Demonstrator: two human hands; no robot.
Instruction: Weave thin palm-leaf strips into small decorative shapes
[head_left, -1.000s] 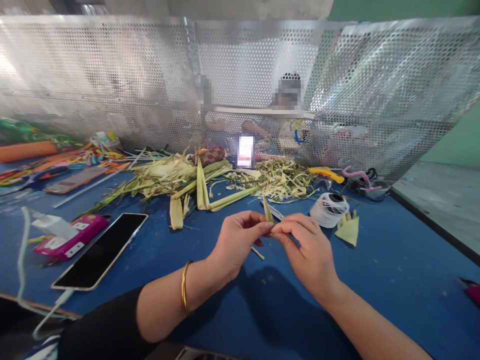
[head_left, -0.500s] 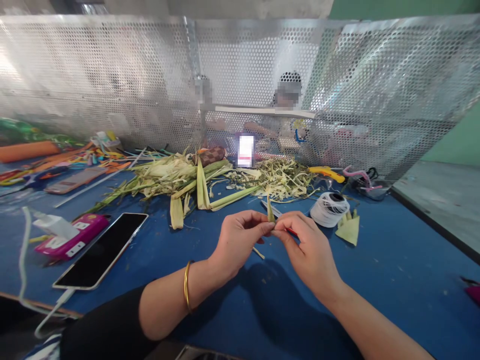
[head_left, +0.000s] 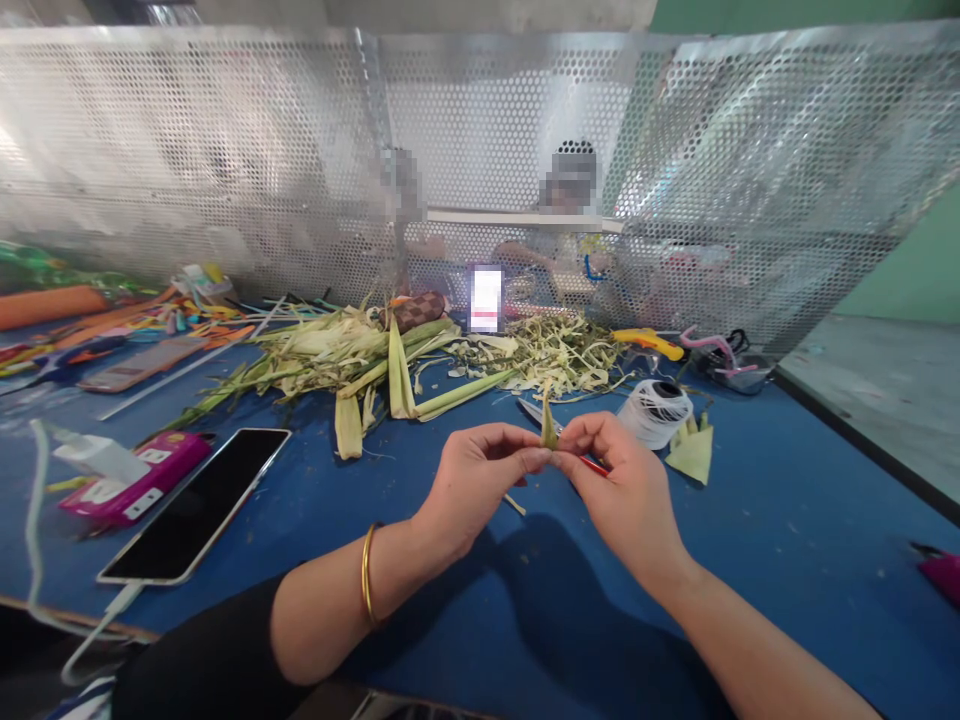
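A small pointed piece of green husk (head_left: 549,428) stands upright between my fingertips. My left hand (head_left: 484,482) pinches its base between thumb and fingers. From the other side my right hand (head_left: 622,490) closes thumb and forefinger on the same base, the two hands nearly touching. Beyond them on the table lie scissors (head_left: 531,409), their red handle partly hidden behind my right hand. A spool of white thread (head_left: 655,412) stands just past my right hand, with cut pale husk pieces (head_left: 691,452) beside it. A thin husk strip (head_left: 515,505) lies beneath my left hand.
A heap of husks (head_left: 322,350) and a pile of shreds (head_left: 566,355) lie along the perforated metal screen (head_left: 487,120). To the left are a charging phone (head_left: 195,505) and a magenta power strip (head_left: 139,480). A yellow-handled tool (head_left: 649,344) lies back right. People sit behind the screen.
My right hand's fingers have shifted slightly on the husk's base, and its forefinger has lifted a little. The scissors' red handle has come into sight. My left hand keeps its pinch.
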